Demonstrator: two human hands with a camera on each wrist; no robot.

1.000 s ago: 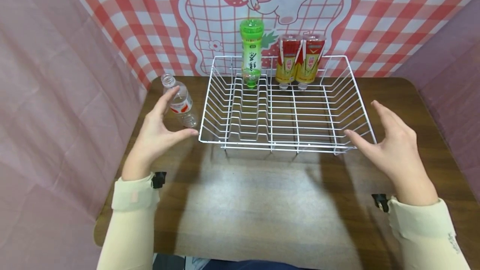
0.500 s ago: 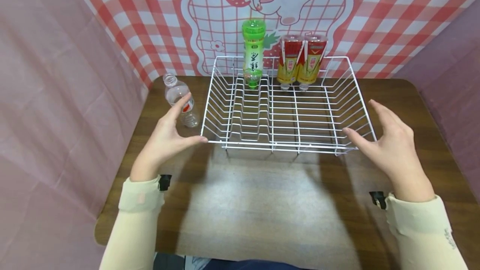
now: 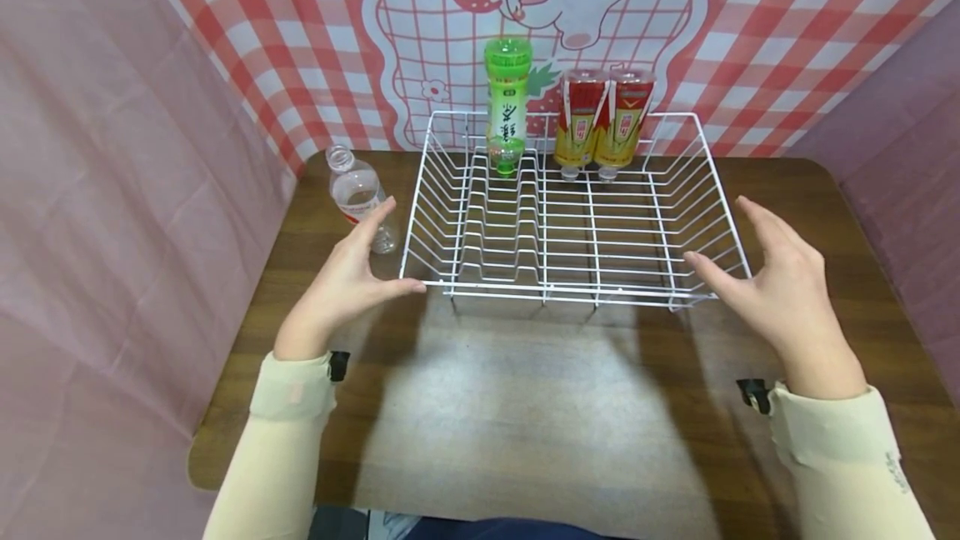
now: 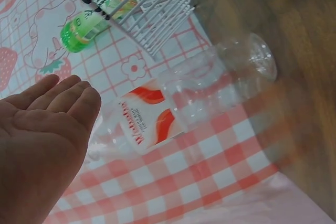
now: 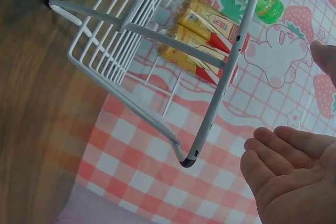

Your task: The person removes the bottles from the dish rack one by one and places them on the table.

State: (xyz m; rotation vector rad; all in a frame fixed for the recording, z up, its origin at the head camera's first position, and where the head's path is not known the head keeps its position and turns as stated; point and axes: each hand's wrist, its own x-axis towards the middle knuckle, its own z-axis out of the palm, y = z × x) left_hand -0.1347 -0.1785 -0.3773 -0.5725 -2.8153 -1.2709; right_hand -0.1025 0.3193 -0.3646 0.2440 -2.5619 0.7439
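Note:
A white wire dish rack (image 3: pixel 544 289) stands on the table. My left hand (image 3: pixel 347 277) is at its front left corner, fingers straight and thumb tip overlapping the rim in the head view. My right hand (image 3: pixel 793 294) is at the front right corner, fingers extended and thumb over the rim. Neither hand grips anything. Just beyond my left hand an uncapped clear plastic bottle (image 3: pixel 354 183) stands upright, partly hidden by the fingers; its red and white label (image 4: pixel 149 114) shows in the left wrist view.
Along the rack's back, a green bottle (image 3: pixel 507 111) and two red and yellow bottles (image 3: pixel 577 119) (image 3: pixel 624 119) stand upside down. A red checked cloth (image 3: pixel 300 32) hangs behind the wooden table (image 3: pixel 525 407), with pink curtains (image 3: pixel 90 190) at both sides.
My left hand has moved right and slightly toward the body, from beside the clear bottle to the rack's front left corner. My right hand has hardly moved.

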